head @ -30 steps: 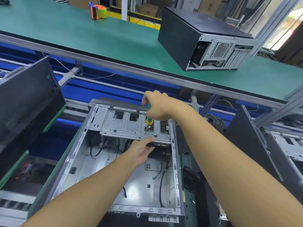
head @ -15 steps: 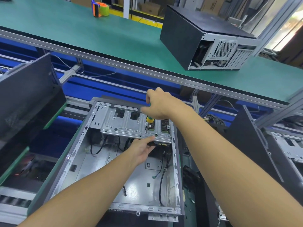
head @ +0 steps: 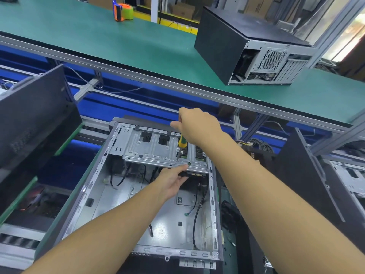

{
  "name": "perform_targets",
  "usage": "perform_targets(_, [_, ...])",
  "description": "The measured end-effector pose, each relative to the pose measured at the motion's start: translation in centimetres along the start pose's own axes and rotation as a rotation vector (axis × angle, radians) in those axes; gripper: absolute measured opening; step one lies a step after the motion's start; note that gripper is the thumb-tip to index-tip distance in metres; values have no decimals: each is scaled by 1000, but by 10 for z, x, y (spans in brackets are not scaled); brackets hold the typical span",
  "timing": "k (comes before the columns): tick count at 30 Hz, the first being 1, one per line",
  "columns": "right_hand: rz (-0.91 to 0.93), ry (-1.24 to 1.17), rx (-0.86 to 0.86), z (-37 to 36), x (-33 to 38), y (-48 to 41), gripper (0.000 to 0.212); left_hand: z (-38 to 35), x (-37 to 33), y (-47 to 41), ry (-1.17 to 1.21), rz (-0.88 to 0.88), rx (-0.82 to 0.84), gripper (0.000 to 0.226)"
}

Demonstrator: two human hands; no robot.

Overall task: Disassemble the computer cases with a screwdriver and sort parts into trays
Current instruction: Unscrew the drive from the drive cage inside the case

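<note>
The open computer case point(head: 122, 206) lies flat in front of the person, lower than the green desk point(head: 118, 48). The right hand point(head: 197, 125) is wrapped round a yellow and green screwdriver point(head: 182, 142). Its tip points down at the metal plate point(head: 154, 153) inside the case. The left hand point(head: 171, 181) grips the plate's near edge. A closed case point(head: 227, 46) sits on the desk.

The open case point(head: 126, 194) is bare sheet metal, dull grey and smooth, with a faint sheen on its floor. The bracket point(head: 154, 153) across it is the same metal, stamped and ribbed. The screwdriver point(head: 182, 142) has a glossy plastic handle and a dark metal shaft. The bench point(head: 98, 40) wears a matt green mat edged in aluminium. The closed case point(head: 219, 48) on it shows matt black, finely grained panels and a perforated metal back.
</note>
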State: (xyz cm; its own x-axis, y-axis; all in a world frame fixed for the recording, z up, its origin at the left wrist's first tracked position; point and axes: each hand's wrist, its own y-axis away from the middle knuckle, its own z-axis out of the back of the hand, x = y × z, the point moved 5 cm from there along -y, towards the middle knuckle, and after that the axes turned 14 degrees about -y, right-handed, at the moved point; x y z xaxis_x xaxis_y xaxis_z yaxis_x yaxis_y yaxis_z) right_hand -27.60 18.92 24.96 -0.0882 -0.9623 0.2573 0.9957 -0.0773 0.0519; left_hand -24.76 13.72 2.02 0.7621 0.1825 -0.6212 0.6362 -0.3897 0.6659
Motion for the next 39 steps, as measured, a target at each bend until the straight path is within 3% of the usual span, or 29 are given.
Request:
perform_targets(2, [37,-97,39,-1,1,0,12,0,1,0,1,0,10,43])
perform_targets(6, [23,-246,222,-2,1,1,26,1,2,-1,2,2,21,42])
perform_targets(11, [0,11,-24,0,0,1,38,0,1,-1,-10,-2,6,32])
perform_targets(15, [46,-167,-45,-1,1,2,14,1,1,-1,-16,-6,7,38])
perform_targets(27, [5,-288,-184,40,-24,13,5,2,1,-3,-47,-17,0,52])
perform_targets(31, [-31,-331,-209,42,-37,21,8,9,-2,10,-314,22,6,63])
perform_targets(35, [-43,-356,-225,44,-46,23,8,22,-20,37,-855,24,7,47])
perform_targets(37, [-48,-372,-224,45,-48,24,7,26,-36,50,-1153,-56,-13,45])
perform_targets(39, [-46,-394,-229,47,-49,25,6,26,-61,61,-1344,-277,-190,48])
